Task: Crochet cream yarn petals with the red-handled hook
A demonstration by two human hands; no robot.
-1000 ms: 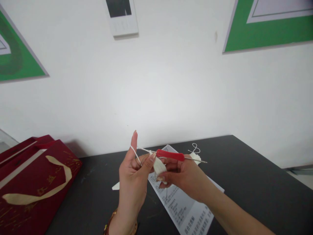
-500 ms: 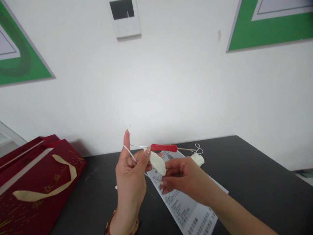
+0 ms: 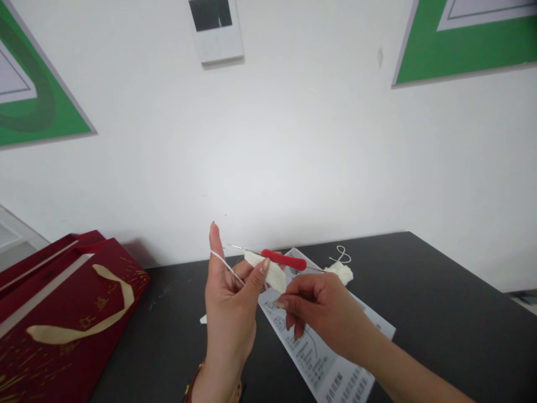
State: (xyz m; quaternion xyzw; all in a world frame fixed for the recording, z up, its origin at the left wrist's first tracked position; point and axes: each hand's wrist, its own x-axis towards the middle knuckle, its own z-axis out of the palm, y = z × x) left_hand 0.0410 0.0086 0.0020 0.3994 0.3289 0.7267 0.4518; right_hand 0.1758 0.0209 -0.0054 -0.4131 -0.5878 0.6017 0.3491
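Note:
My left hand [image 3: 235, 302] pinches a white crochet piece [image 3: 274, 276] between thumb and fingers. Its index finger points up, with white yarn [image 3: 224, 262] running over it. A crochet hook with a red handle [image 3: 285, 259] lies across behind the piece, its metal tip out to the left and its other end passing behind my right hand [image 3: 319, 308]. My right fingers are closed at the lower end of the piece; exactly what lies between the fingertips is partly hidden. A thin dark wire or thread [image 3: 312, 340] hangs below them.
Under my hands a printed sheet [image 3: 331, 369] lies on the dark table [image 3: 440, 313]. Another white crochet piece [image 3: 342, 272] with a yarn tail sits behind my right hand. Dark red gift bags [image 3: 79, 313] stand at the left. The white wall [image 3: 293, 140] rises behind the table.
The red-handled hook has tilted, its right end lower. My right fingers have moved up to the lower tip of the crochet piece, which has turned slightly in my left hand.

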